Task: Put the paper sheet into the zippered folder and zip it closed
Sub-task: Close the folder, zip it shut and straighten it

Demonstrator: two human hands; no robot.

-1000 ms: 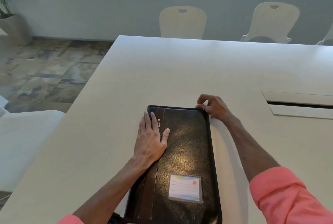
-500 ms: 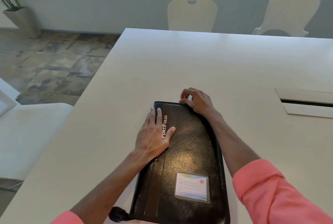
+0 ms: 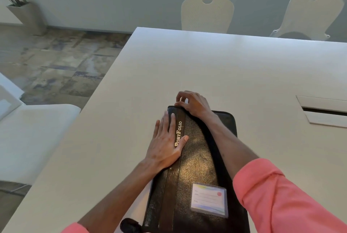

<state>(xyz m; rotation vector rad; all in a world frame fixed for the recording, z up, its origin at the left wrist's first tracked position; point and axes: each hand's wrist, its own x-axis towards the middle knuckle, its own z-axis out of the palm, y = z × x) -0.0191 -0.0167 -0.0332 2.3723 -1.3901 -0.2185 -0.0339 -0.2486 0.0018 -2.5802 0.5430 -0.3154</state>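
A black zippered folder (image 3: pixel 197 167) lies closed flat on the white table (image 3: pixel 206 67), with "PortFolio" in gold along its left side and a label card (image 3: pixel 208 201) near its front right. My left hand (image 3: pixel 166 142) presses flat on the folder's left side, fingers spread. My right hand (image 3: pixel 193 102) reaches across the cover and pinches at the far left corner of the folder's edge, where the zipper runs; the pull itself is hidden under the fingers. No paper sheet is visible.
A cable slot with a flap (image 3: pixel 324 113) is set into the table at the right. Two cream chairs (image 3: pixel 207 15) (image 3: pixel 309 15) stand behind the far edge. A white seat (image 3: pixel 32 139) is at the left, and a potted plant (image 3: pixel 22 7) stands in the far left corner.
My right hand has slid left along the folder's far edge, from the far right corner to the far left corner. My left hand has stayed pressed on the cover.
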